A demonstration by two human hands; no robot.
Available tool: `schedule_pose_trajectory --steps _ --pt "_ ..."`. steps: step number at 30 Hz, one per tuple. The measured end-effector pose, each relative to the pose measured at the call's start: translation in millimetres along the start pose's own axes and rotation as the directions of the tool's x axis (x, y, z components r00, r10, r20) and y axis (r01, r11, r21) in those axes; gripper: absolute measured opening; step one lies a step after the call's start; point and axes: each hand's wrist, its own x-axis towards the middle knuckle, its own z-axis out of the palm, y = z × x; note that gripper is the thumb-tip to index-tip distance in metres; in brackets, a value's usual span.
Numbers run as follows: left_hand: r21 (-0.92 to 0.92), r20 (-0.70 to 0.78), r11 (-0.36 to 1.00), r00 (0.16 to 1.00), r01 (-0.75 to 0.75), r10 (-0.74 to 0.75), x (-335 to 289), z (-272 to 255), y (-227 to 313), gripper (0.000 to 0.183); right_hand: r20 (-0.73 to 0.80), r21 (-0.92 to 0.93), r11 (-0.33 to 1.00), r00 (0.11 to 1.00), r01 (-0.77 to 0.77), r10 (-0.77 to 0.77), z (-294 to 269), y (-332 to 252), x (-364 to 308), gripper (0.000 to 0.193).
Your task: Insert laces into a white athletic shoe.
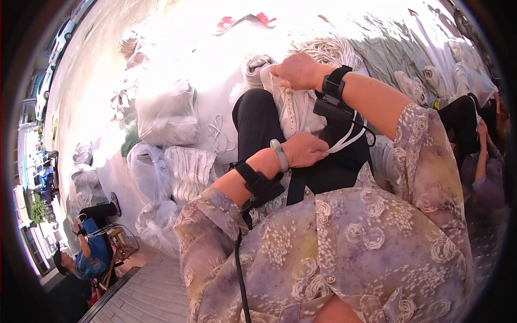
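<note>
1. Outdoors, the left hand point(304, 151) is clenching flat white straps point(344, 141) on the person's lap.
2. Above that grip, the right hand point(296, 71) is pinching the bundle of white strips point(291, 110), which is resting across the dark-trousered knee point(258, 124).
3. Beside both grips, clear bags point(164, 113) of white material are lying piled.

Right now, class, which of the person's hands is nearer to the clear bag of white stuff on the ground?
Left. The left hand is at the lap, gripping white straps, closer to the clear bag. The right hand is raised higher on the white bundle, farther from it.
</note>
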Motion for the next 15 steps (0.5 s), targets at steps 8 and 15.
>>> schedule_pose_trajectory --steps 8,15 --pt "0.088 -0.04 0.996 0.999 -0.007 0.01 8 -8 -18 0.015 0.013 0.268 0.945 0.981 -0.189 0.193 28 22 3 0.027" --pt "0.085 -0.055 0.996 0.998 -0.024 0.029 10 -4 -34 0.016 -0.072 0.405 0.894 0.968 -0.19 0.239 43 30 8 0.026"
